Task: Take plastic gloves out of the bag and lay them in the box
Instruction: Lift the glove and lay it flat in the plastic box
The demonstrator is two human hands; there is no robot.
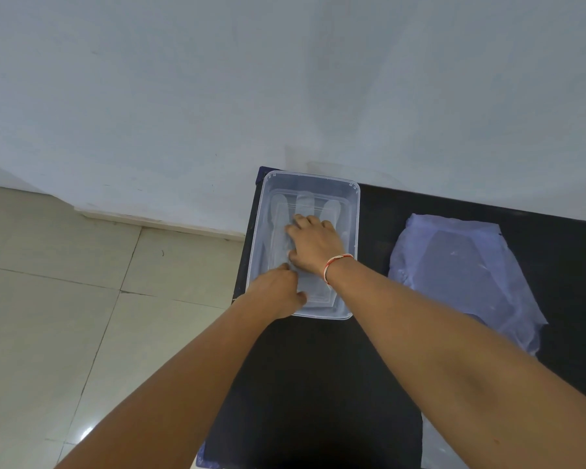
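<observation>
Box walls (256,231) — open top.

Both bare forearms reach forward, converging. The right hand (313,245) lies palm down, fingers spread and curled slightly, a red-and-white thread band at its wrist. The left hand (278,292) sits just below it, fingers bent inward.

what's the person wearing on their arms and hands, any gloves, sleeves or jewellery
Both hands are bare: no gloves, no rings that I can make out. The forearms are uncovered as far as the frame shows, so no sleeves are visible. The only thing worn is a thin red and white thread bracelet around the wrist of the right hand. The left hand and its wrist carry nothing.
</observation>
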